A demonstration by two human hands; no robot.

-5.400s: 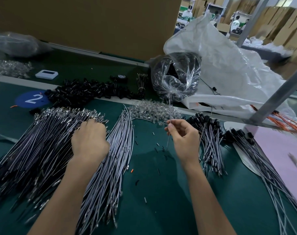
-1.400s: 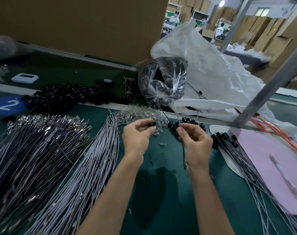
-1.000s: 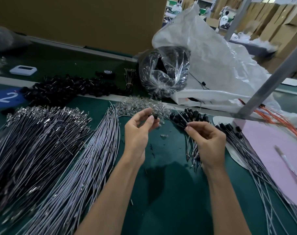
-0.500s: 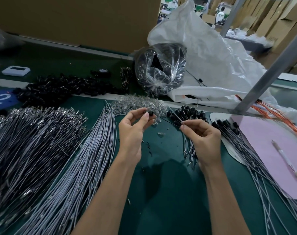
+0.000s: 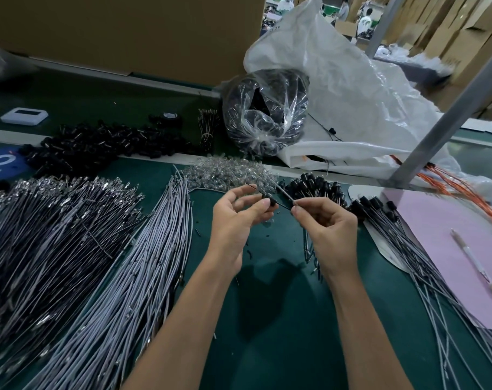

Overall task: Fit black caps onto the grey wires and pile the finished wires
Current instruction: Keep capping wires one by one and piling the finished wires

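We are pinching a black cap (image 5: 270, 201) in our left hand (image 5: 235, 220) and a grey wire (image 5: 285, 195) in our right hand (image 5: 330, 230).

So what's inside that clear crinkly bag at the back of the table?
The clear bag is packed with something black that fills most of it. Glare and creases in the plastic hide the shapes, so what the black stuff is cannot be told.
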